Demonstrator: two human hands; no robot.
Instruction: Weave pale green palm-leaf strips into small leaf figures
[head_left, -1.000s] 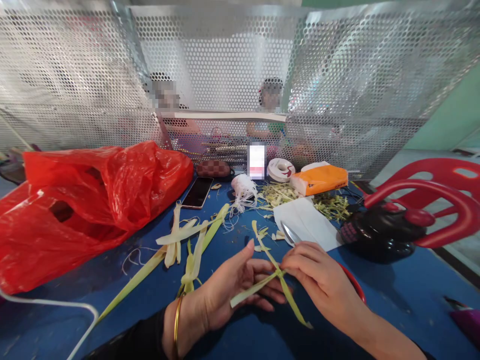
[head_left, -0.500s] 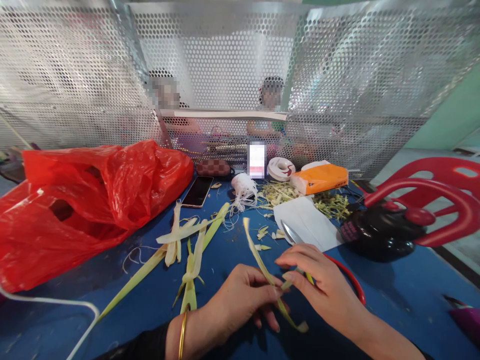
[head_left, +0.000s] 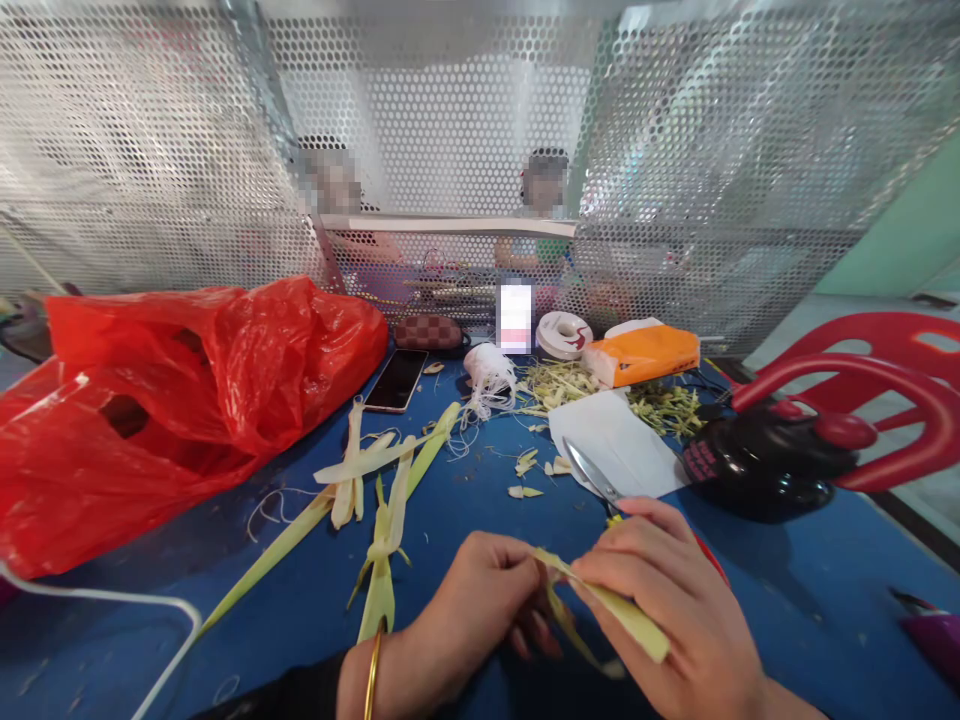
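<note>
Both my hands work a pale green leaf strip (head_left: 615, 607) low in the middle of the blue table (head_left: 810, 590). My left hand (head_left: 480, 610), with a gold bangle at the wrist, is closed on the strip's near end. My right hand (head_left: 675, 610) pinches the same strip, which lies across its fingers. Scissors (head_left: 589, 470) with red handles lie just beyond my right hand, blade on a white paper sheet (head_left: 626, 450). More leaf strips (head_left: 375, 480) lie to the left.
A big red plastic bag (head_left: 165, 400) fills the left side. A phone (head_left: 396, 381), a thread bundle (head_left: 489, 378), a tape roll (head_left: 564, 335), an orange tissue pack (head_left: 643, 355), leaf scraps, and a black object with red chair parts (head_left: 780, 460) stand behind. A perforated metal screen (head_left: 465, 150) walls the back; two people sit beyond it.
The strip's long upright end has been folded down; it now lies across my right fingers. Both hands moved closer to me and nearer each other.
</note>
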